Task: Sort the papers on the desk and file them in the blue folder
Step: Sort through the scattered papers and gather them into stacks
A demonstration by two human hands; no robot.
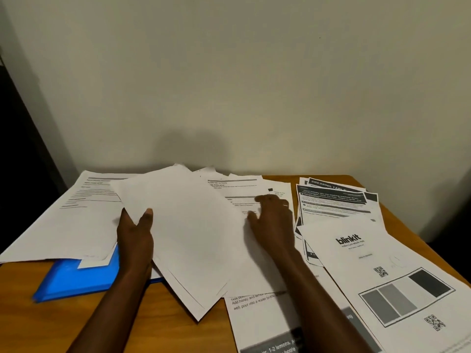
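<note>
Loose white papers cover a wooden desk [38,324]. My left hand [135,235] grips the left edge of a small stack of blank-faced sheets [193,230], thumb on top, fingers underneath. My right hand [274,220] rests on a printed sheet [239,192] just right of that stack, fingers bent; whether it pinches the paper is hidden. The blue folder [76,278] lies at the front left, mostly under papers. A printed page [84,200] lies at the far left.
A pile of dark-headed printed sheets [336,200] sits at the back right. A "blinkit" page [356,250] and a recipe sheet [262,324] lie at the front right. The wall [229,85] stands right behind the desk.
</note>
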